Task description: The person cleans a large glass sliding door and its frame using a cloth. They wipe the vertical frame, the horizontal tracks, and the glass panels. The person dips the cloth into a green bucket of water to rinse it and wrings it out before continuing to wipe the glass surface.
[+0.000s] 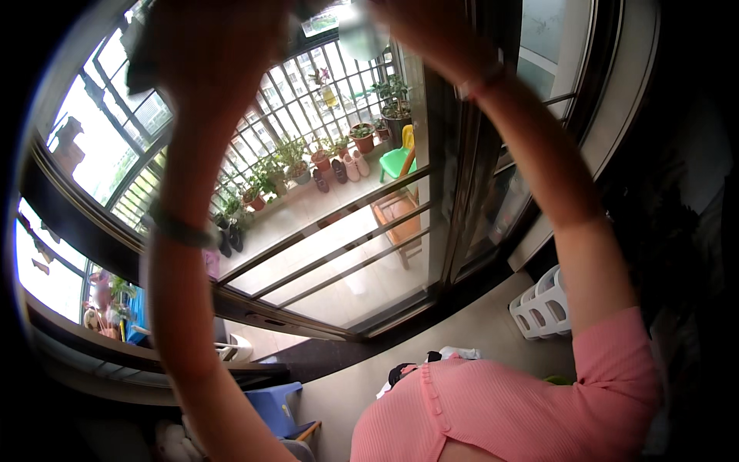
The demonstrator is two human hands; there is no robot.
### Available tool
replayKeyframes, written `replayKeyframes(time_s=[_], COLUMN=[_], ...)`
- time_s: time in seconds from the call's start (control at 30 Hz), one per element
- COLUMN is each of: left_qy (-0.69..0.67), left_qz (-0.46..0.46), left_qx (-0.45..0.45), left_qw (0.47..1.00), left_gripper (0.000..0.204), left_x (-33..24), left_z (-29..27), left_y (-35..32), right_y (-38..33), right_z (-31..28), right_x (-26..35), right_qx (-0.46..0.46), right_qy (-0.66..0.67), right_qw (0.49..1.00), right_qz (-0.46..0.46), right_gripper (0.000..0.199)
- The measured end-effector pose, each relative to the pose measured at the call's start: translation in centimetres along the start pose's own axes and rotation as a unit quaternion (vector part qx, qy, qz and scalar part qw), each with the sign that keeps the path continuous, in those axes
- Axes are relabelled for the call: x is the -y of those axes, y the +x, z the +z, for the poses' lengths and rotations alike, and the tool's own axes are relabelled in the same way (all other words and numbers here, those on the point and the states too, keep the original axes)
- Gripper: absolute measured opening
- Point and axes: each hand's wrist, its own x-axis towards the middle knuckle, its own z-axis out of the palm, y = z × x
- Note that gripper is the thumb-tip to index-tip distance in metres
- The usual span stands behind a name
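Note:
Both my arms are raised high in front of a glazed sliding door (350, 327). My left hand (219, 42) is dark and blurred at the upper left, its fingers not readable. A dark grey-green edge (142, 58) of something shows beside it, too smeared to name. My right hand (412, 23) reaches the top edge, where its fingers are cut off. Just left of it is a blurred pale green thing (364, 40) whose kind I cannot tell. Whether either hand holds these things is hidden.
Beyond the glass, potted plants (292, 158), several shoes (339, 171), a green-and-yellow child's chair (398, 160) and a wooden chair (396, 219) stand by a barred railing (350, 85). Indoors are a blue stool (277, 408) and a white plastic slotted item (541, 304).

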Motion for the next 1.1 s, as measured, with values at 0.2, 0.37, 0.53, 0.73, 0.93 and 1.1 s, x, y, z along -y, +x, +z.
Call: replayKeyframes(time_s=[0.2, 0.37, 0.53, 0.73, 0.93, 1.1], left_qy=[-0.286, -0.27, -0.356, -0.393, -0.292, -0.226], left_qz=[-0.158, -0.04, -0.073, -0.126, -0.189, -0.272], left_qx=[0.325, 0.381, 0.417, 0.395, 0.313, 0.274], left_qw=[0.887, 0.883, 0.833, 0.821, 0.884, 0.894], left_gripper=[0.048, 0.05, 0.045, 0.047, 0.055, 0.047], left_x=[-21.2, -29.3, -34.8, -33.2, -26.2, -13.4], left_z=[-11.0, -18.2, -24.1, -23.7, -18.0, -13.2], left_y=[-7.8, -13.6, -19.1, -17.4, -13.0, -10.7], right_y=[-18.8, -31.0, -37.3, -36.3, -22.4, -5.6], right_z=[-5.8, -8.7, -10.3, -9.6, -6.6, -0.2], right_x=[5.8, 10.5, 13.5, 12.4, 8.4, 9.8], right_qx=[0.107, 0.207, 0.25, 0.219, 0.125, -0.054], right_qy=[0.02, 0.068, 0.165, 0.178, 0.087, 0.204], right_qw=[0.983, 0.954, 0.931, 0.934, 0.985, 0.977], right_qz=[0.145, 0.204, 0.207, 0.22, 0.082, 0.043], right_gripper=[0.04, 0.037, 0.039, 0.03, 0.029, 0.025])
